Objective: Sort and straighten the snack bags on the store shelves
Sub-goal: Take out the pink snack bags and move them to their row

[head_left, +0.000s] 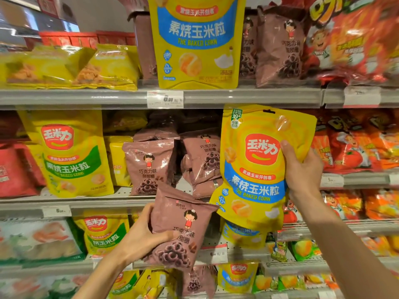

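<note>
Left hand [138,236] grips brown ring-snack bag [179,227]; right hand [302,169] grips yellow baked-corn pouch [257,169]; both before shelves [86,98].

Both arms up and reaching forward, bare forearms entering from the bottom edge. Left hand [140,235] sits lower, near centre, wrist bent back; thumb lies across the front of a brown snack bag [179,229], fingers wrapped behind it. Right hand [302,167] is higher and further right, gripping a yellow corn bag [257,169] by its right edge, thumb on the front face, fingers behind. Hands apart, not touching.
</note>
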`<action>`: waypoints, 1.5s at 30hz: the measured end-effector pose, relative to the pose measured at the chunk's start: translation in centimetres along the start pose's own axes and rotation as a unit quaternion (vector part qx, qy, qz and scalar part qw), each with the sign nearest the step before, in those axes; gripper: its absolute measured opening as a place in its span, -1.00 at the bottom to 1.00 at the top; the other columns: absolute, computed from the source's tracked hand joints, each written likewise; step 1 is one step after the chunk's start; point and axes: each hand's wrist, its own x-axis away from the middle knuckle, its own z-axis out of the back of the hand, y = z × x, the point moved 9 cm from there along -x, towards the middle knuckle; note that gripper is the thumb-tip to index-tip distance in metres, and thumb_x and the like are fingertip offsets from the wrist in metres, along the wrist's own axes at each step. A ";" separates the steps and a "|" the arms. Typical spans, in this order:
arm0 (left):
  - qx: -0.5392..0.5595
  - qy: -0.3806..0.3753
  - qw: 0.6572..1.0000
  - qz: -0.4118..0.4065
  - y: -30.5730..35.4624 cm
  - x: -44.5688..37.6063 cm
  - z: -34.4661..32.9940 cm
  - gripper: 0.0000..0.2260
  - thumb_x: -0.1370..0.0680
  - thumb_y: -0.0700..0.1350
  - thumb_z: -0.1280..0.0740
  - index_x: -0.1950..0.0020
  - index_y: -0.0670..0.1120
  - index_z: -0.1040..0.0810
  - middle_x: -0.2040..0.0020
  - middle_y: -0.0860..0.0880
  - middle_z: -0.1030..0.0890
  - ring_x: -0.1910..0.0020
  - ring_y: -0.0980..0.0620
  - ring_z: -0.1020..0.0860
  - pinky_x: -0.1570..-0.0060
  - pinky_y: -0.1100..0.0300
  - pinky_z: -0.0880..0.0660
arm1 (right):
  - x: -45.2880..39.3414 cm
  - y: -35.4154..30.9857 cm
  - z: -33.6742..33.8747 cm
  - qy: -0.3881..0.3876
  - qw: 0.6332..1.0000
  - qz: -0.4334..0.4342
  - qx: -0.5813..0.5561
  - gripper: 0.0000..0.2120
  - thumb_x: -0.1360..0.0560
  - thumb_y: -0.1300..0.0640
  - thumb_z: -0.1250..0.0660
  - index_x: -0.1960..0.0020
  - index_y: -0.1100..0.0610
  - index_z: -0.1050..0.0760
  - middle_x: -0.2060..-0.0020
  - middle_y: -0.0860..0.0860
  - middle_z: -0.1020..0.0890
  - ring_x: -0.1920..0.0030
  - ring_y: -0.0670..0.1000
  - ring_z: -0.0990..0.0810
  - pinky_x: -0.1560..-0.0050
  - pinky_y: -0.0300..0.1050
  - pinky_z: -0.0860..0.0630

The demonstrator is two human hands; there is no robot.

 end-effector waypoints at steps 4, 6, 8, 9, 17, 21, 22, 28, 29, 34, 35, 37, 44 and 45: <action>-0.008 0.022 1.000 -0.009 0.6 -1.0 -0.8 -0.04 -0.08 0.33 -0.68 -0.39 0.15 -0.39 -0.18 0.16 -0.69 -0.15 0.20 -0.66 -0.24 0.11 -0.55 | -0.5 0.2 0.1 -0.024 1.000 -0.017 0.009 -0.68 -0.58 0.01 -0.43 -0.29 0.08 -0.59 -0.03 -0.10 -0.72 0.06 -0.14 -0.74 0.08 -0.14 -0.69; -0.013 0.027 0.999 -0.013 0.7 -1.0 -1.2 -0.07 -0.10 0.32 -0.67 -0.38 0.15 -0.39 -0.21 0.12 -0.68 -0.15 0.21 -0.66 -0.23 0.14 -0.56 | -0.5 0.3 0.4 -0.040 0.999 -0.022 0.021 -0.76 -0.57 0.00 -0.43 -0.22 0.01 -0.61 0.01 -0.13 -0.74 0.07 -0.11 -0.75 0.05 -0.08 -0.66; -0.011 0.036 0.999 -0.014 0.7 -0.9 -1.5 -0.13 -0.12 0.28 -0.65 -0.35 0.18 -0.40 -0.21 0.12 -0.67 -0.13 0.23 -0.66 -0.15 0.23 -0.55 | -0.4 0.4 0.8 -0.049 0.998 -0.026 0.025 -0.87 -0.58 0.02 -0.43 -0.13 -0.06 -0.62 0.08 -0.17 -0.75 0.09 -0.11 -0.75 0.07 -0.09 -0.66; -0.010 0.041 0.999 -0.016 0.8 -0.8 -1.6 -0.16 -0.12 0.28 -0.64 -0.32 0.20 -0.40 -0.19 0.13 -0.67 -0.11 0.25 -0.66 -0.13 0.25 -0.54 | -0.3 0.4 1.0 -0.053 0.998 -0.028 0.027 -0.91 -0.58 0.02 -0.42 -0.09 -0.09 -0.62 0.10 -0.18 -0.75 0.09 -0.10 -0.76 0.09 -0.11 -0.66; 0.022 0.065 0.997 -0.040 2.9 -1.6 -2.5 -0.23 -0.21 0.12 -0.71 -0.31 0.14 -0.41 -0.07 0.18 -0.71 -0.04 0.27 -0.67 -0.12 0.23 -0.55 | 0.4 1.1 2.6 -0.051 0.996 -0.058 0.034 -0.97 -0.60 0.06 -0.40 0.01 -0.06 -0.61 0.21 -0.19 -0.75 0.20 -0.14 -0.75 0.28 -0.25 -0.64; 0.034 0.092 0.994 -0.052 4.0 -2.0 -3.0 -0.24 -0.28 0.01 -0.66 -0.38 0.07 -0.36 -0.15 0.13 -0.66 -0.03 0.34 -0.64 -0.06 0.35 -0.51 | 0.6 1.4 3.8 -0.038 0.997 -0.061 0.036 -0.98 -0.60 0.04 -0.40 -0.01 -0.08 -0.59 0.10 -0.16 -0.71 0.18 -0.16 -0.72 0.21 -0.19 -0.60; 0.039 0.099 0.993 -0.056 4.2 -2.1 -3.1 -0.21 -0.26 0.05 -0.65 -0.38 0.07 -0.35 -0.16 0.15 -0.65 -0.03 0.35 -0.64 -0.09 0.33 -0.51 | 0.6 1.5 4.1 -0.032 0.997 -0.064 0.036 -0.94 -0.60 0.03 -0.40 -0.07 -0.04 -0.60 0.09 -0.14 -0.70 0.18 -0.16 -0.71 0.20 -0.18 -0.59; 0.058 0.126 0.987 -0.081 5.8 -3.1 -4.1 -0.27 -0.33 -0.04 -0.65 -0.36 0.10 -0.31 -0.18 0.16 -0.59 -0.01 0.42 -0.61 0.05 0.48 -0.52 | 0.8 2.2 5.3 -0.031 0.995 -0.083 0.035 -0.77 -0.59 0.03 -0.41 -0.22 0.04 -0.59 0.03 -0.07 -0.72 0.15 -0.07 -0.74 0.15 -0.12 -0.61; 0.061 0.127 0.986 -0.086 6.2 -3.3 -4.2 -0.28 -0.35 -0.06 -0.65 -0.36 0.10 -0.31 -0.18 0.15 -0.59 -0.01 0.43 -0.60 0.05 0.48 -0.52 | 0.8 2.4 5.4 -0.034 0.995 -0.086 0.034 -0.77 -0.60 0.04 -0.41 -0.23 0.05 -0.59 0.03 -0.07 -0.72 0.17 -0.09 -0.75 0.20 -0.14 -0.63; 0.063 0.128 0.984 -0.110 7.8 -4.2 -4.1 -0.26 -0.29 0.02 -0.64 -0.35 0.10 -0.33 -0.17 0.17 -0.58 -0.03 0.43 -0.59 0.00 0.44 -0.50 | 1.1 3.6 5.0 -0.053 0.992 -0.106 0.041 -0.83 -0.59 0.05 -0.41 -0.18 0.00 -0.60 0.04 -0.06 -0.74 0.16 -0.06 -0.76 0.09 -0.07 -0.63; 0.061 0.128 0.984 -0.110 8.0 -4.4 -4.0 -0.25 -0.26 0.05 -0.62 -0.35 0.10 -0.34 -0.17 0.17 -0.59 -0.03 0.42 -0.60 0.00 0.45 -0.50 | 1.1 3.8 4.8 -0.056 0.992 -0.109 0.039 -0.85 -0.59 0.06 -0.41 -0.16 -0.01 -0.60 0.06 -0.07 -0.74 0.17 -0.07 -0.76 0.11 -0.08 -0.62; 0.062 0.125 0.984 -0.109 8.3 -4.9 -3.8 -0.25 -0.25 0.07 -0.61 -0.35 0.09 -0.34 -0.17 0.15 -0.60 -0.01 0.43 -0.60 0.05 0.52 -0.48 | 1.2 4.1 4.3 -0.062 0.990 -0.117 0.042 -0.92 -0.59 0.06 -0.41 -0.09 -0.03 -0.62 0.09 -0.08 -0.74 0.19 -0.08 -0.75 0.14 -0.09 -0.62; 0.096 0.133 0.980 -0.112 7.6 -5.5 -3.3 -0.26 -0.23 0.06 -0.72 -0.29 0.14 -0.41 -0.13 0.08 -0.66 -0.04 0.27 -0.66 -0.11 0.29 -0.58 | 1.7 5.5 3.2 -0.069 0.988 -0.124 0.060 -0.96 -0.59 0.03 -0.40 -0.03 -0.05 -0.61 0.11 -0.09 -0.75 0.15 -0.04 -0.76 0.17 -0.10 -0.62; 0.102 0.136 0.979 -0.111 7.6 -5.4 -3.3 -0.27 -0.22 0.06 -0.72 -0.27 0.16 -0.43 -0.12 0.07 -0.67 -0.04 0.23 -0.68 -0.11 0.24 -0.59 | 1.8 5.6 3.4 -0.071 0.987 -0.127 0.062 -0.97 -0.59 0.03 -0.40 -0.03 -0.06 -0.62 0.13 -0.10 -0.76 0.16 -0.03 -0.76 0.16 -0.08 -0.63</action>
